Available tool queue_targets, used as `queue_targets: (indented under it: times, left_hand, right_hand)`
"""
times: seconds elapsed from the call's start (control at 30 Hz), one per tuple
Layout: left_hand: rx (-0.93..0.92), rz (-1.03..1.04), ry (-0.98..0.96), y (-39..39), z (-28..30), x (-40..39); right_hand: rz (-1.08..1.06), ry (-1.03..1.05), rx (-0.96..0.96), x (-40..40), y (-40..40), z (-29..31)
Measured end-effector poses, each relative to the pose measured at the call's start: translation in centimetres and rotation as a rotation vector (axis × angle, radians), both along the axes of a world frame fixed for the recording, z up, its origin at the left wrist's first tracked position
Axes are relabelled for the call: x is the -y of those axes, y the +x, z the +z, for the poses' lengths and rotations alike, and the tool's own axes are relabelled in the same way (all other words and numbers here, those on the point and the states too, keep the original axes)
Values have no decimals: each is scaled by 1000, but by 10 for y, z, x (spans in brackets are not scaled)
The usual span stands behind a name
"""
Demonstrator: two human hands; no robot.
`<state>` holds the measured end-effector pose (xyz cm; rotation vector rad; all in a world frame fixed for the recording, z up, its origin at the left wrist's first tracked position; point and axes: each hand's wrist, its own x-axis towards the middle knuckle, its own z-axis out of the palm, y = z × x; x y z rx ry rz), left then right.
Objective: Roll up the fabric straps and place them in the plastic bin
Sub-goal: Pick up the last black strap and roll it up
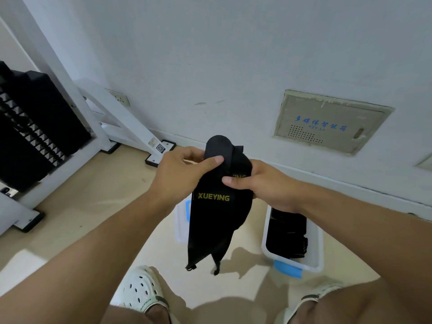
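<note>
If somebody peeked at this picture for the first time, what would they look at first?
Right in the middle, two hands hold up a black strap with yellow letters: the left hand pinches its rolled top, the right hand grips just below. Its loose end dangles over the floor. Lower right sits a white bin with dark straps inside and a blue handle.

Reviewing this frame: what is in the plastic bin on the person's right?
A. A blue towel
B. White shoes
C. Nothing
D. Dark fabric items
D: the bin on the floor holds dark fabric items, while both the left hand and right hand hold a black strap above the floor.
</note>
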<state>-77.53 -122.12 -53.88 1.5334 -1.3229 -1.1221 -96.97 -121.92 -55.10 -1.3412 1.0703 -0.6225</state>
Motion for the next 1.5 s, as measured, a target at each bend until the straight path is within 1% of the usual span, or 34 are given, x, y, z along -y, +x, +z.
queue_targets:
  times: [0.17,0.33,0.43,0.57,0.63,0.73,0.8,0.9,1.0,1.07,1.1,1.17,1.23,1.3,1.4,1.5]
  left_hand:
    - [-112,-89,67,2,-5,0]
    - [-81,-156,47,1,-9,0]
    - [12,-173,5,-2,-9,-1]
    - [257,-223,-186,-3,-12,-1]
    - [285,-239,-233,-3,-13,-2]
    - [285,-251,-255,-3,-13,-3]
    - [326,-271,-284,-2,-14,-3]
    - [381,-294,-292,-2,-17,-2]
    - [393,-289,-268,-4,-18,-2]
    - [397,-277,-261,-5,-19,-1]
    - [397,-272,-246,-5,-19,0]
    - [392,-267,-195,-4,-20,1]
    - [347,-270,-143,-4,-20,2]
    - [282,-265,-116,-5,-19,1]
    - [198,-249,-95,-8,-15,-2]
    - [180,-249,-89,-10,-14,-5]
  right_hand:
    - [-20,89,48,0,-1,2]
    - [-104,149,124,2,-3,5]
    - [-122,193,136,8,-6,5]
    - [-274,238,152,16,-13,4]
    - [-289,172,109,15,-16,4]
    - [-104,12,-62,9,-20,7]
    - [-64,-32,-105,6,-20,9]
    - [-98,-113,-138,3,-19,10]
    - [-163,-232,-257,1,-14,9]
    - [-257,-335,-322,2,-11,9]
    - [-324,-391,-319,3,-11,10]
    - [-449,-475,-252,6,-11,12]
    - [-469,-503,-177,7,-12,16]
    - [-405,-427,-66,5,-14,17]
    - [-287,-221,58,5,-22,17]
    - [-289,-122,192,6,-26,15]
